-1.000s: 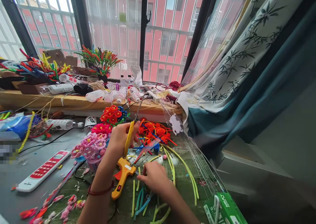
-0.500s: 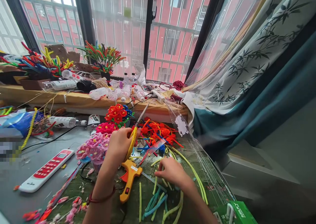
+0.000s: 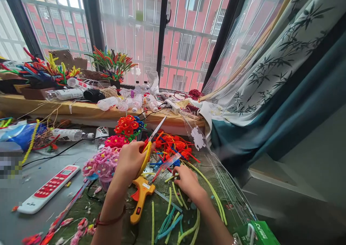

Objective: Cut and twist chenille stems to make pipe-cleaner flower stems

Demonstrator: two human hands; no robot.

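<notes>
My left hand (image 3: 132, 156) is closed round the yellow handles of a pair of scissors (image 3: 147, 152), whose blades point up and away. A short light-green pipe cleaner (image 3: 171, 178) is pinched in the fingertips of my right hand (image 3: 187, 182), low over the table. Several more light-green pieces (image 3: 169, 200) and blue pipe cleaners (image 3: 170, 227) lie scattered below it. A yellow glue gun (image 3: 142, 198) rests beneath my left wrist. Beyond my hands sits a heap of red pipe-cleaner flowers (image 3: 173, 144).
Pink pipe-cleaner flowers (image 3: 104, 162) stand left of my left hand. A white and red remote-like device (image 3: 50, 189) lies on the grey tabletop. Plastic bottles (image 3: 108, 103) and a power strip (image 3: 172, 106) line the sill. A green box (image 3: 261, 232) stands at lower right.
My right hand has moved slightly up and away, from the lower green pieces to a short one near the heap. The left hand with the scissors has barely moved.
</notes>
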